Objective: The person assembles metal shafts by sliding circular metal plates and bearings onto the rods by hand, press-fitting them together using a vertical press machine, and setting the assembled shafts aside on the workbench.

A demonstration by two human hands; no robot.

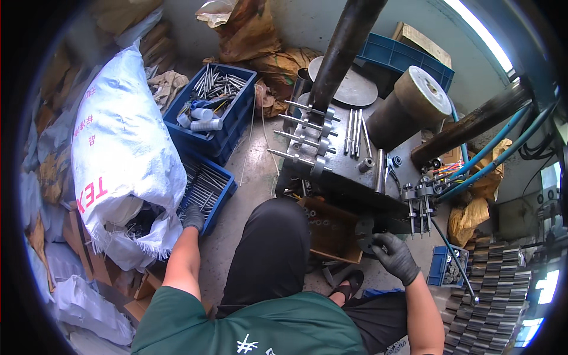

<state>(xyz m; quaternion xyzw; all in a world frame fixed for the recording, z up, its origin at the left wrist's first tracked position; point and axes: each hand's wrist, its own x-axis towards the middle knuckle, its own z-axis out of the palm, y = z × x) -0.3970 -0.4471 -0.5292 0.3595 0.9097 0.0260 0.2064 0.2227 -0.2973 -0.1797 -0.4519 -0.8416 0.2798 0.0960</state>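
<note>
Left hand (193, 218) at tray (222, 200) edge — floor (248, 177) alongside, right hand (396, 258) by disc (364, 229), grips unclear

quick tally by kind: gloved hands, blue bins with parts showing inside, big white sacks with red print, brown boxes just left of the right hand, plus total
Gloved hands: 2
Blue bins with parts showing: 3
White sack with red print: 1
Brown box: 1
Total: 7

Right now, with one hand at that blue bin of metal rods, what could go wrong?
The left hand is among loose rods in the blue bin, so it might get pinched. The open sack beside it could spill if knocked. Anything dropped from the right hand might hit the foot in its sandal.
</note>
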